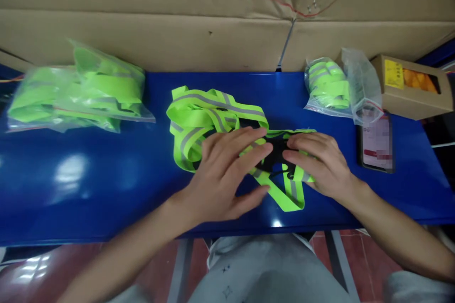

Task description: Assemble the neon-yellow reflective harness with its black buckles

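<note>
A neon green reflective strap vest (202, 118) with grey stripes lies loosely piled on the blue table (106, 184). My left hand (227, 175) rests flat on its straps, fingers stretched out toward the middle. My right hand (316, 161) lies over the straps on the right, fingers curled down onto a black buckle part (275, 154) between both hands. A loose strap end (287, 196) runs toward the table's near edge.
Clear bags of folded green vests (78, 94) lie at the back left, another bag (329, 87) at the back right. A phone (377, 144) and a cardboard box (412, 85) sit at the right. Cardboard (213, 33) lines the wall behind.
</note>
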{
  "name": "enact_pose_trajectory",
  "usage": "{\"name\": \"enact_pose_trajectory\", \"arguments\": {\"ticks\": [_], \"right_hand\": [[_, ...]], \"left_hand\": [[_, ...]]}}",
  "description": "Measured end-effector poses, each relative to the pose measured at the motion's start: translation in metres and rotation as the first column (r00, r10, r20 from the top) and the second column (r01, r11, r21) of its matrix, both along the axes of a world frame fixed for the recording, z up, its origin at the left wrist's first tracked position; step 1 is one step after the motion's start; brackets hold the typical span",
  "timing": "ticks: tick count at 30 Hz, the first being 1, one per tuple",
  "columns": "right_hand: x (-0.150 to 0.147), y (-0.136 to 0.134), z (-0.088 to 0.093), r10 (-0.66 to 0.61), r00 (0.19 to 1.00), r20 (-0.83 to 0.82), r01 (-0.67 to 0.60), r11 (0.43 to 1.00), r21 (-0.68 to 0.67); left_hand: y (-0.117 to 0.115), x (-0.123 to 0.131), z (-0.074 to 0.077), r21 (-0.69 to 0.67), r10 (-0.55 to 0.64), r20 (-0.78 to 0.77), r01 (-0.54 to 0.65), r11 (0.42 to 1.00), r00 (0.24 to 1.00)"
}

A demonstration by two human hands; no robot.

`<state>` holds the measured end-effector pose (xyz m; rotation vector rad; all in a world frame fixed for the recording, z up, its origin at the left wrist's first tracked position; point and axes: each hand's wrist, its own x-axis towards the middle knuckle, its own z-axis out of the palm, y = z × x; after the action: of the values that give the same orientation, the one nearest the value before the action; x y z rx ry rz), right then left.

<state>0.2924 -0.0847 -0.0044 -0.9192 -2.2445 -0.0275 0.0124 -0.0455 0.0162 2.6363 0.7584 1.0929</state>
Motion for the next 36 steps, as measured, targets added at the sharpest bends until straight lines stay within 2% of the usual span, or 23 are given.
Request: {"name": "enact_pose_trajectory", "arguments": {"ticks": [2,5,9,13,16,18,20,22,24,26,29,31,33,36], "right_hand": [[-0.005,-0.002,0.002,0.049,0.999,0.001,-0.049,0.999,-0.015],[-0.014,-0.005,0.003,0.082,0.997,0.003,-0.081,0.997,-0.011],[-0.016,-0.006,0.0,0.072,0.997,0.035,-0.072,0.997,0.003],[-0.008,-0.004,-0.004,-0.024,0.999,0.031,0.026,0.997,-0.067],[-0.007,0.0,-0.005,-0.124,0.989,-0.075,0.103,0.966,-0.236],[-0.011,0.001,-0.006,-0.165,0.967,-0.193,0.078,0.916,-0.394],[-0.017,0.001,-0.008,-0.202,0.935,-0.292,0.017,0.846,-0.532],[-0.024,0.0,-0.009,-0.2,0.923,-0.33,-0.055,0.778,-0.626],[-0.028,-0.002,-0.01,-0.159,0.932,-0.326,-0.11,0.733,-0.672],[-0.025,-0.001,-0.009,-0.146,0.948,-0.283,-0.081,0.748,-0.659],[-0.008,0.008,-0.007,-0.311,0.932,-0.187,0.182,0.847,-0.499],[0.006,0.015,-0.006,-0.428,0.881,-0.199,0.344,0.871,-0.352],[0.015,0.019,-0.002,-0.451,0.858,-0.244,0.398,0.886,-0.238],[0.012,0.015,0.005,-0.384,0.889,-0.249,0.358,0.923,-0.144]], "left_hand": [[-0.004,0.005,-0.001,-0.006,-0.059,-0.081,0.059,0.998,0.995],[-0.005,0.01,-0.009,-0.021,-0.074,-0.149,0.072,0.997,0.986],[-0.002,0.009,-0.017,-0.083,-0.082,-0.128,0.071,0.994,0.988],[0.001,0.004,-0.018,-0.126,-0.078,-0.098,0.065,0.99,0.992],[0.004,-0.001,-0.013,-0.236,-0.118,0.002,0.115,0.965,0.993],[0.004,-0.004,-0.008,-0.359,-0.134,0.134,0.174,0.917,0.982],[0.003,-0.007,-0.001,-0.505,-0.089,0.291,0.232,0.831,0.953],[0.002,-0.009,0.007,-0.657,0.048,0.418,0.265,0.706,0.907],[0.003,-0.01,0.013,-0.767,0.226,0.464,0.26,0.587,0.857],[0.007,-0.011,0.016,-0.811,0.311,0.448,0.235,0.536,0.838],[0.016,-0.013,0.01,-0.824,0.28,0.378,0.183,0.537,0.882],[0.021,-0.015,0.001,-0.806,0.23,0.312,0.129,0.577,0.922],[0.022,-0.014,-0.006,-0.757,0.172,0.258,0.089,0.648,0.951],[0.017,-0.009,-0.009,-0.66,0.079,0.184,0.064,0.748,0.98]]}}
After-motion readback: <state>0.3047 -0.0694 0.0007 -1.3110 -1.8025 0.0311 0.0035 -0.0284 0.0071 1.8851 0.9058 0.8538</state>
